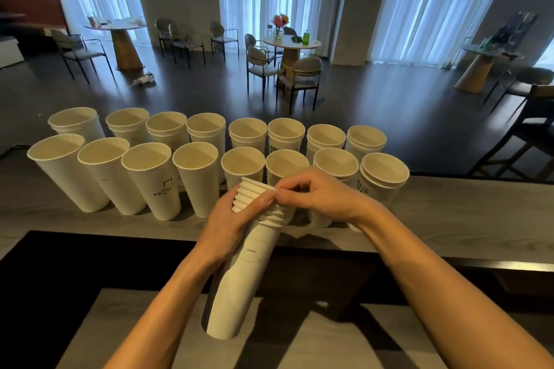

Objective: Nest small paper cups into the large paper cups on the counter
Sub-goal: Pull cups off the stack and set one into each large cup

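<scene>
A long stack of small white paper cups (239, 272) leans from the lower shelf up to the counter, rims at the top. My left hand (230, 225) wraps around the upper part of the stack. My right hand (311, 192) pinches the rim of the topmost small cup (254, 186) with thumb and fingers. Behind them two rows of large white paper cups (198, 177) stand upright on the grey wooden counter (449, 213). The back row and the right-hand front cups (383, 174) show doubled rims; the left front cups (57, 168) look single.
The counter's far edge drops to a dark floor with round tables (290, 45) and chairs (299, 78) beyond. A lower grey shelf (299, 338) lies below the counter, where the stack's base rests. Bare counter extends to the right of the cups.
</scene>
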`<state>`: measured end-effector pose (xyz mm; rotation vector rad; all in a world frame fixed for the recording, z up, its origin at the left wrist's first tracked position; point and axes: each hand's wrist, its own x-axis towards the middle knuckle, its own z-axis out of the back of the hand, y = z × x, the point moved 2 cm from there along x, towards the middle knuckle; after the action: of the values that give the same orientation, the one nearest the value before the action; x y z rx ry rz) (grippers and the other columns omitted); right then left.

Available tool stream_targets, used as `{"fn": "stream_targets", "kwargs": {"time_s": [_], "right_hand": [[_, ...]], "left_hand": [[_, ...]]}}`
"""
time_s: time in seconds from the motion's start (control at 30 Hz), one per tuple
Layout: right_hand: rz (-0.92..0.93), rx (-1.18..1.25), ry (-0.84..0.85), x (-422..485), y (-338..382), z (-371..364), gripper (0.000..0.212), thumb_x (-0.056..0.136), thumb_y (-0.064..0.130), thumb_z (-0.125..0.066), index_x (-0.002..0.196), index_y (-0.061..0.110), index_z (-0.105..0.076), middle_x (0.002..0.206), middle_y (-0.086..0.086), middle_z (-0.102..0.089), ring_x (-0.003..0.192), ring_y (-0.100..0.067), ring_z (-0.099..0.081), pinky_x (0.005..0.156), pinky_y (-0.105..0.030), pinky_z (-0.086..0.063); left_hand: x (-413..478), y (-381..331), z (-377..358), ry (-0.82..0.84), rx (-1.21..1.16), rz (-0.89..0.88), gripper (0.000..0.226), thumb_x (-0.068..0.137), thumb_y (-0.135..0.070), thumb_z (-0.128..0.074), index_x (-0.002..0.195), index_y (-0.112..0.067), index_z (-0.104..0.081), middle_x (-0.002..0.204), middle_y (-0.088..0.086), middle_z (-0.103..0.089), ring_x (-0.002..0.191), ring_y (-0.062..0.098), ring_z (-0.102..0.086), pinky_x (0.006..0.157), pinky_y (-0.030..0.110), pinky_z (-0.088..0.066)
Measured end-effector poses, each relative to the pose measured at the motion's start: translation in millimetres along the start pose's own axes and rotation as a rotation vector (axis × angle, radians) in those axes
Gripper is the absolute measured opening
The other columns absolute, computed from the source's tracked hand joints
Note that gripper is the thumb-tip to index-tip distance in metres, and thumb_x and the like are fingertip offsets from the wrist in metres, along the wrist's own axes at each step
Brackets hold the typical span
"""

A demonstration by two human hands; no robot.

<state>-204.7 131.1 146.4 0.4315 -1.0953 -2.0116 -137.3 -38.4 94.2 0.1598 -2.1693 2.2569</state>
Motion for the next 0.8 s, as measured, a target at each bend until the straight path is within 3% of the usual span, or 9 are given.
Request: {"fn": "stream_targets", "kwargs": {"time_s": [0.07,0.2,0.37,0.47,0.57,0.63,0.7,0.8], "right_hand": [[-0.003,0.041,-0.021,5,3,-5,0.018,0.095,0.018,-0.061,0.104,0.012,-0.075,0.093,-0.005,-0.072,0.087,-0.018,-0.063,0.073,-0.020,-0.048],[-0.040,0.117,-0.100,12,4,-8,0.012,0.087,0.020,-0.072,0.095,0.014,-0.076,0.088,0.002,-0.073,0.088,-0.013,-0.066,0.074,-0.022,-0.050],[-0.034,-0.063,-0.232,13,21,2,0.001,0.089,0.028,-0.069,0.089,0.027,-0.070,0.086,0.013,-0.068,0.083,0.002,-0.061,0.068,-0.015,-0.046],[0.038,-0.124,-0.500,7,35,22,0.008,0.093,0.029,-0.063,0.089,0.036,-0.064,0.087,0.019,-0.063,0.085,0.007,-0.057,0.068,-0.009,-0.043],[0.138,-0.128,-0.763,-5,47,41,0.003,0.095,0.025,-0.063,0.095,0.024,-0.065,0.092,0.013,-0.064,0.088,0.007,-0.058,0.071,-0.007,-0.046],[0.182,-0.219,-0.888,-11,50,47,0.010,0.095,0.024,-0.063,0.100,0.017,-0.065,0.096,0.007,-0.066,0.090,0.008,-0.058,0.072,-0.007,-0.047],[0.224,-0.422,-0.963,-15,48,48,0.019,0.093,0.028,-0.064,0.101,0.011,-0.068,0.101,-0.002,-0.069,0.089,-0.002,-0.059,0.075,-0.013,-0.049],[0.329,-0.729,-1.010,-14,42,41,0.023,0.089,0.027,-0.069,0.099,0.007,-0.072,0.097,-0.008,-0.073,0.087,-0.013,-0.059,0.080,-0.017,-0.040]], "left_hand": [[-1,-2,6,0.002,0.006,-0.009,0.045,0.083,-0.042,-0.070,0.119,-0.016,-0.068,0.109,0.000,-0.078,0.099,0.011,-0.073,0.079,0.017,-0.055],[-3,-4,17,-0.004,-0.010,-0.008,0.050,0.076,-0.037,-0.069,0.120,-0.011,-0.066,0.101,-0.001,-0.079,0.090,0.005,-0.074,0.072,0.011,-0.053],[-3,-2,23,-0.021,0.030,-0.003,0.046,0.077,-0.034,-0.073,0.118,-0.014,-0.066,0.095,-0.007,-0.079,0.086,-0.002,-0.073,0.069,0.008,-0.052],[-2,-2,23,-0.059,0.096,-0.005,0.035,0.083,-0.034,-0.074,0.114,-0.018,-0.067,0.097,-0.007,-0.076,0.083,-0.008,-0.070,0.065,0.004,-0.049],[-2,-1,24,-0.096,0.120,0.012,0.041,0.078,-0.049,-0.072,0.110,-0.024,-0.069,0.093,-0.012,-0.077,0.083,-0.008,-0.069,0.065,0.006,-0.048],[-3,-3,24,-0.114,0.128,0.023,0.045,0.073,-0.056,-0.070,0.106,-0.025,-0.069,0.090,-0.014,-0.077,0.082,-0.007,-0.069,0.066,0.009,-0.047],[-4,-4,23,-0.125,0.113,0.031,0.047,0.070,-0.058,-0.070,0.103,-0.024,-0.070,0.089,-0.013,-0.077,0.081,-0.006,-0.069,0.064,0.010,-0.048],[-5,-6,21,-0.123,0.116,0.022,0.043,0.073,-0.055,-0.071,0.101,-0.022,-0.070,0.088,-0.011,-0.077,0.079,-0.006,-0.069,0.064,0.010,-0.048]]}}
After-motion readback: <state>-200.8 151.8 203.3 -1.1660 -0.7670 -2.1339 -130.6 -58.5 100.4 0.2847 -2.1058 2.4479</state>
